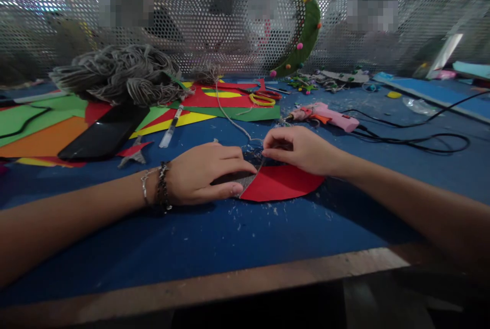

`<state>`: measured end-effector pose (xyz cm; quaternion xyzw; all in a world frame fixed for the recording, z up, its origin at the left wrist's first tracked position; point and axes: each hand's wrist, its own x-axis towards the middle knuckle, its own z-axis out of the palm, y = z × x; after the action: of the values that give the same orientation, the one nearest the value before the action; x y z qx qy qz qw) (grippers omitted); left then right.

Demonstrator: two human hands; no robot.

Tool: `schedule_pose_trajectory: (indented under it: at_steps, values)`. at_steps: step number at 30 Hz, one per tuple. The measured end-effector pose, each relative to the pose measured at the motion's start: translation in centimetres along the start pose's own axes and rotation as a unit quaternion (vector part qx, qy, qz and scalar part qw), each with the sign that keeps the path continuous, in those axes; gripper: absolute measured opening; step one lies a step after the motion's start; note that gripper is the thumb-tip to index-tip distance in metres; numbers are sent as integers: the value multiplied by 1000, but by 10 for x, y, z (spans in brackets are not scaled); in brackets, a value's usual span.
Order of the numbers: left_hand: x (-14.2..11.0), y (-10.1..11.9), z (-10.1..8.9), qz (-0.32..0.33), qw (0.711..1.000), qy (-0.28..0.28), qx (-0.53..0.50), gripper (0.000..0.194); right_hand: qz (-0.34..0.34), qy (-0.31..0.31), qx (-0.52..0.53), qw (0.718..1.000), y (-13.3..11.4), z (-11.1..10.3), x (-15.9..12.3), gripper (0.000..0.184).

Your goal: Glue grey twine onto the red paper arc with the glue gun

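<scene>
A red paper cutout (285,183) with a curved edge lies on the blue table. Its left part is wrapped in grey yarn (250,181), partly hidden beneath my left hand (209,173). That hand lies over the piece with fingers stretched out, thumb near the front edge and index finger by the last yarn line. Above the piece, my right hand (293,150) is closed in a pinch on the grey yarn strand (233,123), which trails back across the table. Its fingertips are just behind the cutout's back edge.
Behind my left hand lie a black phone (105,132), a marker (171,127), coloured paper (57,132) and a heap of grey yarn (118,73). Yellow-handled scissors (263,99) and a pink glue gun (337,117) with a black cord (421,137) are further right. A perforated metal screen (214,27) stands behind.
</scene>
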<state>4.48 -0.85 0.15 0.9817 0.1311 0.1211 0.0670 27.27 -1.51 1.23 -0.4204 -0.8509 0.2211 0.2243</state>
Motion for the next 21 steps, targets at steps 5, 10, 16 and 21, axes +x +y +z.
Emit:
schedule_pose_trajectory:
  at_steps: [5,10,16,21]
  values:
    - [1,0,1,-40,999,3,-17,43,-11,21,51,998,-2,3,-1,15]
    - [1,-1,3,-19,1000,4,-17,37,-34,45,114,992,-5,5,-1,7]
    - [2,-3,6,15,1000,-21,-5,42,-56,37,158,985,-8,2,-1,4]
    - [2,-2,7,3,1000,-9,-9,45,-33,99,132,986,0,-4,4,18]
